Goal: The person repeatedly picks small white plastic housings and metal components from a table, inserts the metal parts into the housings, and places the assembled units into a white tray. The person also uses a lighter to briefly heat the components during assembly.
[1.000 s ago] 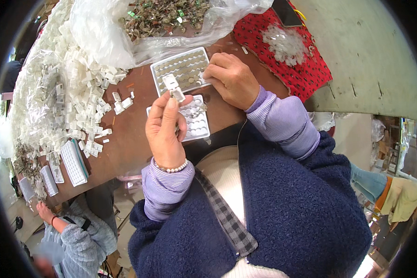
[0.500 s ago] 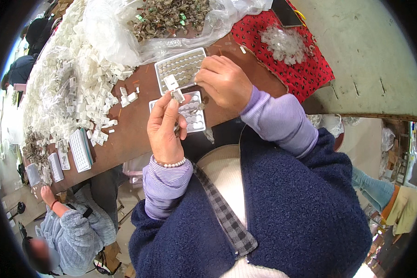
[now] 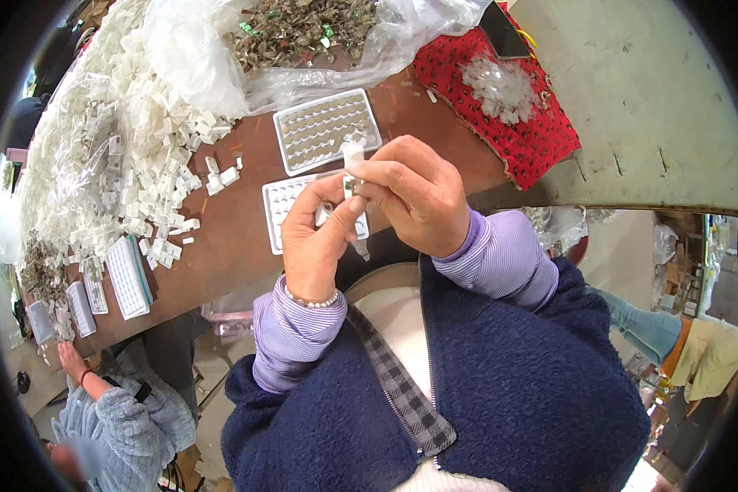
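My left hand (image 3: 314,250) and my right hand (image 3: 418,193) meet above the table. Between their fingertips is a small white plastic casing (image 3: 353,154) with a flap standing up and a dark bit in its lower part. The left fingers pinch its lower end, while the right thumb and fingers press on its side. Behind the hands lies a white tray (image 3: 280,123) with rows of round greyish discs. Partly hidden under my left hand, a second white tray (image 3: 271,238) has round pockets with whitish pieces.
A large heap of white casings (image 3: 152,156) covers the table's left. Small brown-grey parts (image 3: 303,37) lie on a transparent bag (image 3: 193,66) at the back. Right of them, a red patterned cloth (image 3: 541,143) bears transparent pieces and a phone (image 3: 503,31). Another person's hand (image 3: 72,361) is at lower left.
My right hand has moved left and down from beside the disc tray to the casing. Both hands now touch it, and it sits slightly further right.
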Demonstrator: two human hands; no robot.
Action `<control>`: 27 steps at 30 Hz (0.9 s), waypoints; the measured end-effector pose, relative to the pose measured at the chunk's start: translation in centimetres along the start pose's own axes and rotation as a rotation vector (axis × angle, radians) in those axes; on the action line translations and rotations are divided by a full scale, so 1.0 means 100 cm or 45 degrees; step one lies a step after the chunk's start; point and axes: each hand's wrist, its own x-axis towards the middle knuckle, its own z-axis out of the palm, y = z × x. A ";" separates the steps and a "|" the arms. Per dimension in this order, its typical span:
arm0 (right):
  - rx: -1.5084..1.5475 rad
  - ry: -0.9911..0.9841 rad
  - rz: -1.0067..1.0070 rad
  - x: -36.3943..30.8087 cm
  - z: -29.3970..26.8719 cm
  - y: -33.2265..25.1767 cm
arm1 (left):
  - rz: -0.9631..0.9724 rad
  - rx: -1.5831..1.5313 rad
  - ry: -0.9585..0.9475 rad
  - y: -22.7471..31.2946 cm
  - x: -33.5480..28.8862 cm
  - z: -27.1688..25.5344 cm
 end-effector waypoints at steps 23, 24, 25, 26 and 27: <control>-0.365 -0.161 0.164 0.006 0.020 0.079 | 0.079 -0.070 0.112 0.000 0.019 0.003; -0.401 -0.166 0.165 0.005 0.018 0.080 | 0.073 -0.068 0.110 0.000 0.017 0.002; -0.438 -0.172 0.165 0.005 0.017 0.079 | 0.076 -0.080 0.100 0.000 0.015 0.000; -0.471 -0.187 0.157 0.005 0.016 0.078 | 0.062 -0.098 0.107 0.000 0.013 -0.001; -0.480 -0.186 0.162 0.005 0.014 0.076 | 0.074 -0.105 0.090 -0.001 0.011 -0.003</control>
